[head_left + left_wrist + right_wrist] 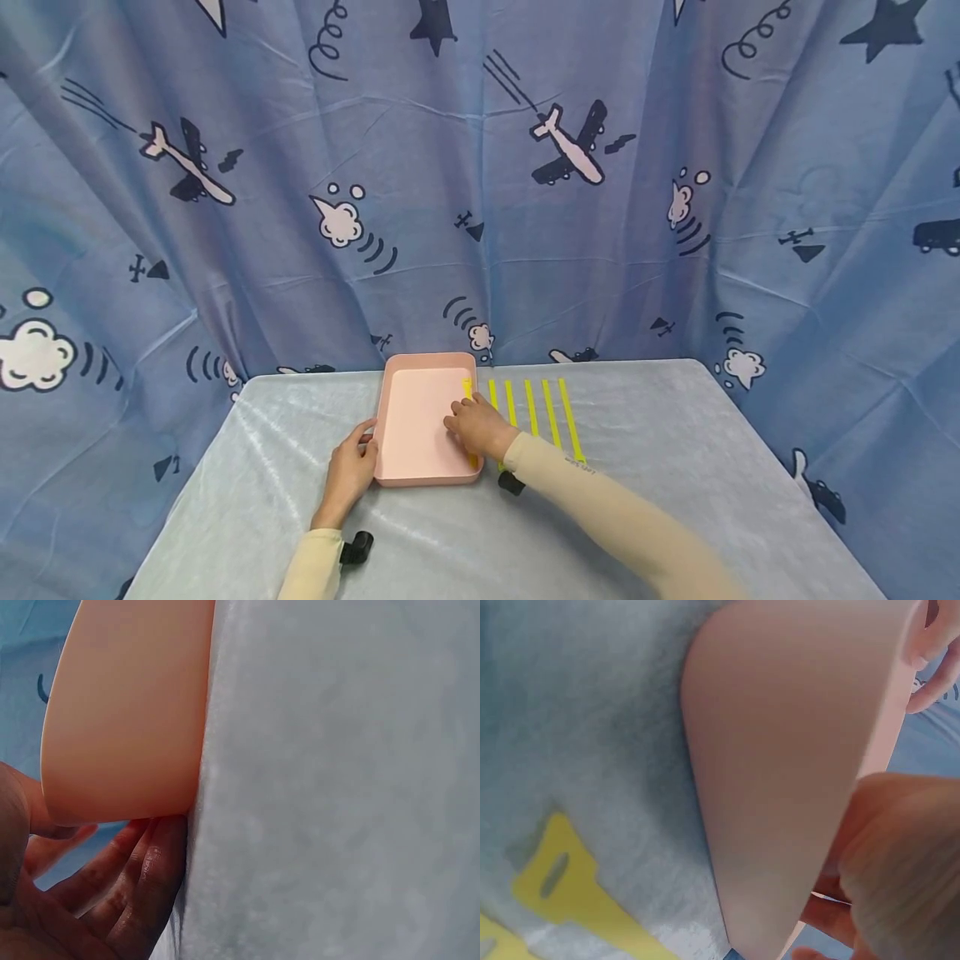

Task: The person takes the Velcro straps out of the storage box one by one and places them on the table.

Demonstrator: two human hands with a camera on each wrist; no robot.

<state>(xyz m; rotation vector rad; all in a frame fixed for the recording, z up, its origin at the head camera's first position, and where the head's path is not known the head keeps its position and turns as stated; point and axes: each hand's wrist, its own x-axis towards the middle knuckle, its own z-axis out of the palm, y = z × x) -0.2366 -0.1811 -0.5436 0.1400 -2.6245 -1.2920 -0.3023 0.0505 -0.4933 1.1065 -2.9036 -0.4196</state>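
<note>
A pink tray (420,417) rests on the cloth-covered table. My left hand (351,471) touches its left wall; in the left wrist view the thumb is near the rim and the other fingers (154,877) lie lower against the wall. My right hand (480,427) reaches over the tray's right rim, fingers bent inside. A yellow strip (467,388) runs beneath that hand along the tray's right side; I cannot tell whether the fingers pinch it. Several more yellow strips (550,408) lie side by side right of the tray. One strip (577,885) shows a wide, slotted end.
Pale grey cloth (675,467) covers the table. Behind it hangs a blue curtain (420,275) printed with planes and clouds. Black wrist devices (357,547) sit below both hands. The right forearm's cream sleeve (600,508) crosses the table near the strips' lower ends.
</note>
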